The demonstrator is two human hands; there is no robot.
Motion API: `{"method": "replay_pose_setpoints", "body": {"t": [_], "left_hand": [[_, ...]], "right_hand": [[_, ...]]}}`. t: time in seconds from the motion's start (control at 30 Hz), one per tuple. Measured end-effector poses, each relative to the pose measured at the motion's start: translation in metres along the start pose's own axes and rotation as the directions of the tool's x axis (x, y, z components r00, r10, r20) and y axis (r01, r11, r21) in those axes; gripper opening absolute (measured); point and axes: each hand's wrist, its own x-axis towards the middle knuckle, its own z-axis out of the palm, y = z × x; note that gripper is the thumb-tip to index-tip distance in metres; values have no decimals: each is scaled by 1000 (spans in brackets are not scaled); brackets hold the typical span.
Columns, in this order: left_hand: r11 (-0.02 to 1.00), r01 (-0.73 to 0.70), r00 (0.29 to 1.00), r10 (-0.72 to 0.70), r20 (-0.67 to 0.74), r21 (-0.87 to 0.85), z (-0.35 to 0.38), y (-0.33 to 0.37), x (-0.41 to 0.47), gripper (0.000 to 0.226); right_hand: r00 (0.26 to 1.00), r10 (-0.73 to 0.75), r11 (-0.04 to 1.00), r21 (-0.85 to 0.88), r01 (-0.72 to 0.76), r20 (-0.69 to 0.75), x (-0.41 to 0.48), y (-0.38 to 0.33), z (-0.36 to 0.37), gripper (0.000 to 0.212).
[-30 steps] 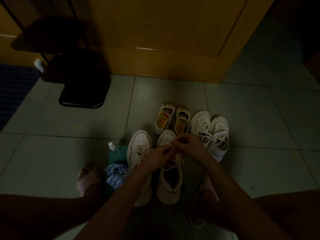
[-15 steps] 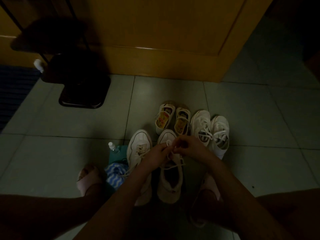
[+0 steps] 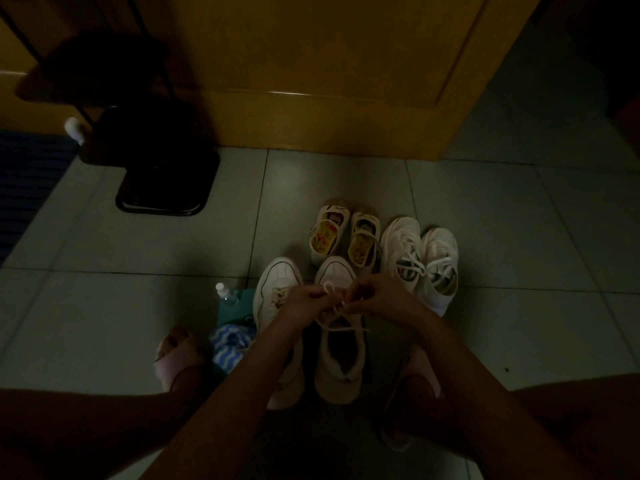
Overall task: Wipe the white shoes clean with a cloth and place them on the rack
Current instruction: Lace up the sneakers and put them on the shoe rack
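- Pinching the white lace (image 3: pixel 331 292) with left hand (image 3: pixel 304 301) and right hand (image 3: pixel 381 296), fingers curled tight, over the near white shoe (image 3: pixel 341 368) on the floor.
- Apparently tying up; striped cloth (image 3: pixel 230 344) dropped beside the pair.
- Not yet on the dark rack (image 3: pixel 159 212), well apart; wiped or not, impossible to tell.

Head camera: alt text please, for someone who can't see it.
The left hand and right hand pinch the laces of a white shoe on a dim tiled floor. Its mate sits to the left; small shoes and white sneakers stand beyond. A striped cloth and bottle lie further left.
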Motion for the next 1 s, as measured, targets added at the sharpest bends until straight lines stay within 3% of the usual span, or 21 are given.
{"method": "replay_pose_setpoints", "body": {"t": [0.33, 0.47, 0.67, 0.77, 0.9, 1.0], "left_hand": [[1000, 6, 998, -5, -63, 20, 6, -3, -5, 23], [970, -119, 991, 130, -40, 213, 5, 0, -5, 21], [842, -243, 947, 313, -68, 482, 10, 4, -8, 18], [759, -281, 916, 395, -71, 588, 14, 3, -12, 20], [782, -282, 914, 395, -92, 555, 18, -1, -11, 25], [806, -296, 917, 390, -83, 513, 18, -3, -8, 25]], "right_hand": [[997, 38, 999, 32, -40, 65, 1, 10, -1, 9], [997, 37, 996, 89, -31, -68, 4, 18, -2, 9], [992, 108, 988, 119, -100, -62, 7, 31, 15, 26], [992, 98, 986, 142, -86, -75, 7, 32, 18, 21], [991, 96, 967, 243, -70, -97, 6, 32, 19, 32], [992, 71, 974, 223, -46, -106, 6, 31, 21, 33]]}}
